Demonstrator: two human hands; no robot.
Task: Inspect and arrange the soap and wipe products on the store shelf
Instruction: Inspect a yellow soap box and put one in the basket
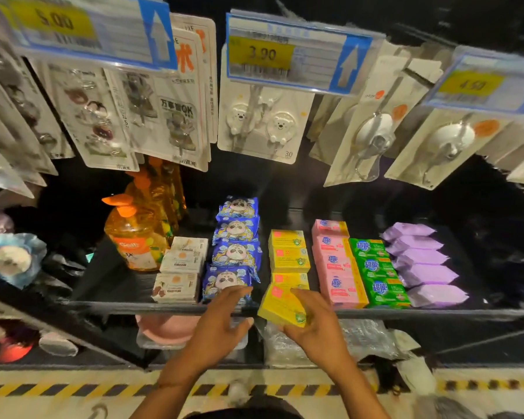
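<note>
Here, the left hand (221,325) is open, fingers straight, tips at the near edge of the front panda pack (227,282); whether they press it I cannot tell. Just right, the right hand (315,322) grips a yellow box (280,306) at the near end of its row (288,252), over the shelf lip (118,304). The yellow box looks light and stiff, probably a little slippery; best to hold it by the two short ends. Its label faces up, and its long axis slants from far left to near right, not square with the row.
</note>
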